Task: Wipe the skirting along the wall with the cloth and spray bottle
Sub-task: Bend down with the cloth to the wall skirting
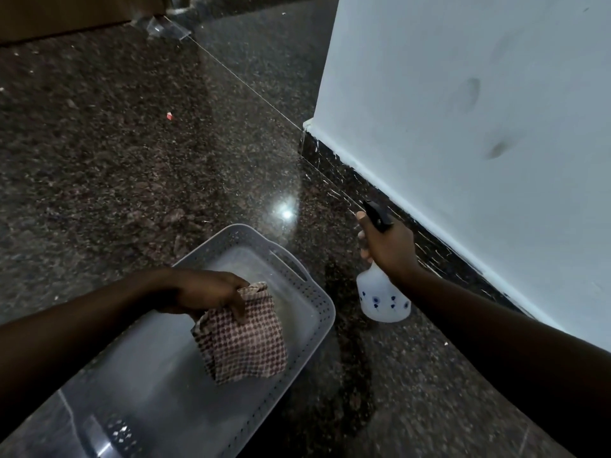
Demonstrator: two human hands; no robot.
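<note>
Plainly, cloth (246, 345) in left grip (201, 290).

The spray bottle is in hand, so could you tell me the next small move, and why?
Probably squeeze out a spray: the right hand grips the spray bottle, nozzle close to the streaked skirting, while the left hand holds the cloth over the tray.

Glossy speckled stone floor (132, 143), perforated plastic basket (317, 302), woven checked cloth (244, 342)

Dark speckled granite floor (139, 153); pale scuffed wall (463, 94); light glare (286, 213)
</note>
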